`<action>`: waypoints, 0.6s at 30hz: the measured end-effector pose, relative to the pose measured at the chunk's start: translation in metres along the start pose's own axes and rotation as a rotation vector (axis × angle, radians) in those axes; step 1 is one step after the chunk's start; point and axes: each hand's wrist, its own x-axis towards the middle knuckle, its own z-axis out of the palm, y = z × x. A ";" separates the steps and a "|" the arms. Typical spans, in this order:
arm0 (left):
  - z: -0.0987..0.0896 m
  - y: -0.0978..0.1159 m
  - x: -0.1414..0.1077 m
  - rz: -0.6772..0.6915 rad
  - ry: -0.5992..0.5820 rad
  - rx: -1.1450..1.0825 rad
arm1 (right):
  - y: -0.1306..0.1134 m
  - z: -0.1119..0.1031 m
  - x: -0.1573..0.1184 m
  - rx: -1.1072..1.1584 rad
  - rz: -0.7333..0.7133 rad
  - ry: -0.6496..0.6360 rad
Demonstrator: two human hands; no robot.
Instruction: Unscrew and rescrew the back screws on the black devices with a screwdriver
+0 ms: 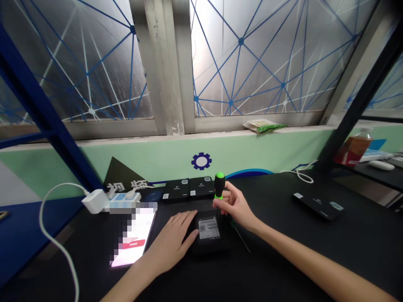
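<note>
A black box-like device (210, 243) with a white label lies on the black table in front of me. My left hand (176, 241) rests along its left side, fingers stretched and thumb on its edge. With my right hand (233, 205) I hold a black and green screwdriver (220, 183) upright by its lower handle, between thumb and fingers. Its shaft points down at the device's far right corner; the tip is too small to make out. Another thin metal shaft (242, 240) lies on the table just right of the device.
Two black boxes (176, 191) stand side by side against the wall. A lit phone (135, 239) lies at the left, near a power strip (122, 201) with a white charger (95, 201). Another black box (317, 205) is at the right. A bottle (357, 147) stands farther right.
</note>
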 end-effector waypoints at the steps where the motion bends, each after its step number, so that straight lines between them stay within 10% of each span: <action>1: 0.000 0.000 0.000 0.000 -0.001 0.000 | -0.001 0.000 0.000 0.002 -0.005 0.008; 18: -0.001 0.000 0.000 -0.009 -0.013 0.011 | 0.001 -0.005 0.000 -0.057 -0.065 0.009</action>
